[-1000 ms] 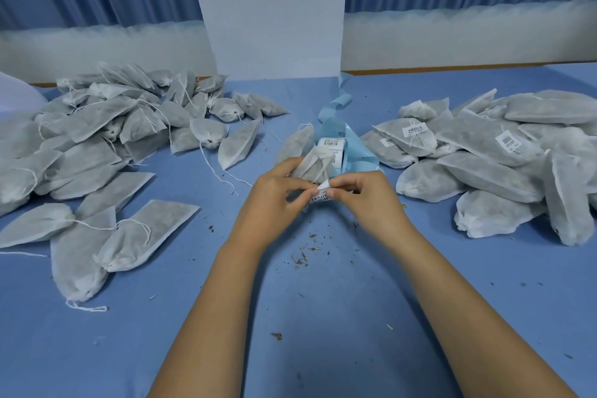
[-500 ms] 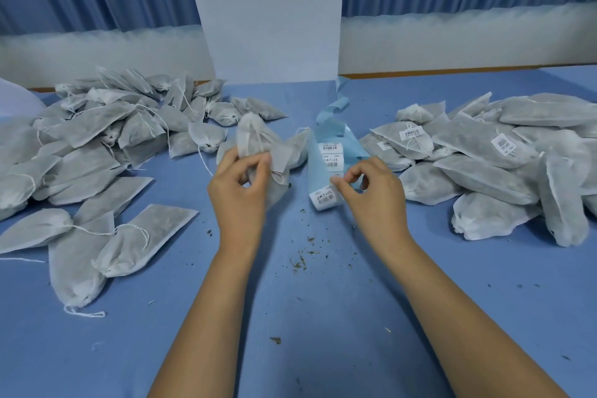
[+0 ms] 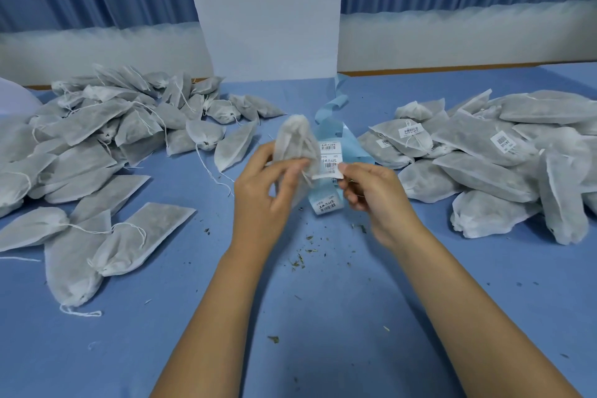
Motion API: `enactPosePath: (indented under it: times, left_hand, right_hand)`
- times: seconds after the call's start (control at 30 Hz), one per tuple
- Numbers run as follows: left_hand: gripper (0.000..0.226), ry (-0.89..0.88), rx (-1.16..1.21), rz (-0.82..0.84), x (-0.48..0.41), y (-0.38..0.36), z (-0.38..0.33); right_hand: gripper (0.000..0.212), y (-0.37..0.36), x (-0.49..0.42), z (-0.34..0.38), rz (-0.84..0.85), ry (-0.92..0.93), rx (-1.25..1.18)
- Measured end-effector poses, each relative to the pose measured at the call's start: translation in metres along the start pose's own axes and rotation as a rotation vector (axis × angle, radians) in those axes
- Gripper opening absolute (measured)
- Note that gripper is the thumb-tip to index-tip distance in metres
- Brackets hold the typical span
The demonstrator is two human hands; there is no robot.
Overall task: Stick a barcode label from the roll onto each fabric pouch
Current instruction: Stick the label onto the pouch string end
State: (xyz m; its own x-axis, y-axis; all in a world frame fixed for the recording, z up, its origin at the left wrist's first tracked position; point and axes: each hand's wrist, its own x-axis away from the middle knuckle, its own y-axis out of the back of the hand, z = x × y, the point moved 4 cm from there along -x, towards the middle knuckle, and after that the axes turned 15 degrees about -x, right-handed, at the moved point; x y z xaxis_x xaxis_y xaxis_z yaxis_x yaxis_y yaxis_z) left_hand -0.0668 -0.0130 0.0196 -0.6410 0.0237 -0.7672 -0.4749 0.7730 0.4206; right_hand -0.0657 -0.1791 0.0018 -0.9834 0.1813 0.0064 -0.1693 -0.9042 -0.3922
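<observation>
**Label peeled, ready to go on pouch**

Left hand (image 3: 263, 194) curled round a pouch (image 3: 295, 145), held up off the table (image 3: 323, 317), long axis upright. Right hand (image 3: 374, 194) pinching a peeled label (image 3: 326, 175) between thumb and forefinger, other fingers loosely curled under. Label lying crosswise, long axis roughly level, free end pointing left, touching or all but touching the pouch's right edge; cannot tell which.

Key relation: pouch just left of the label, so probably only a short leftward press to stick it on. Right hand carrying the label, left hand backing the fabric. Nothing between label and pouch.

Label strip (image 3: 350, 145) right behind both hands, blue backing with more barcodes on it, trailing off toward the far edge of the table. Near enough to snag the sticky side, at a guess.

Left pile (image 3: 97, 145) of pouches, no labels seen, well apart to the left. Right pile (image 3: 484, 155), barcodes showing on several, well apart to the right. Crumbs (image 3: 300, 260) scattered on the table below the hands.
</observation>
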Motion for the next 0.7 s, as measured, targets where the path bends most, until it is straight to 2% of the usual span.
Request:
enactPosePath:
  times: [0.1, 0.17, 0.27, 0.33, 0.43, 0.53, 0.63, 0.7]
  left_hand:
    - [0.015, 0.29, 0.179, -0.03, -0.001, 0.004, 0.01]
    - [0.019, 0.379, 0.224, 0.004, -0.001, 0.001, 0.013]
    - [0.024, 0.417, 0.258, 0.065, -0.001, -0.004, 0.014]
    - [0.026, 0.412, 0.265, 0.106, -0.001, -0.006, 0.014]
    - [0.029, 0.379, 0.247, 0.147, -0.001, -0.008, 0.012]
    - [0.033, 0.412, 0.262, 0.128, -0.001, -0.007, 0.011]
    - [0.022, 0.483, 0.246, 0.115, 0.0, -0.009, 0.017]
    - [0.012, 0.513, 0.231, 0.128, 0.001, -0.012, 0.022]
  right_hand:
    - [0.025, 0.004, 0.001, 0.01, -0.05, 0.107, -0.096]
    - [0.025, 0.0, 0.006, 0.017, 0.017, 0.25, -0.13]
    - [0.019, -0.013, 0.015, 0.02, 0.193, 0.408, -0.075]
    - [0.021, -0.019, 0.018, 0.018, 0.239, 0.442, -0.035]
    - [0.017, -0.019, 0.019, 0.017, 0.221, 0.477, -0.053]
    - [0.017, -0.009, 0.016, 0.018, 0.151, 0.467, -0.232]
    - [0.022, -0.002, 0.011, 0.017, 0.105, 0.428, -0.344]
    - [0.027, -0.003, 0.011, 0.016, 0.137, 0.449, -0.332]
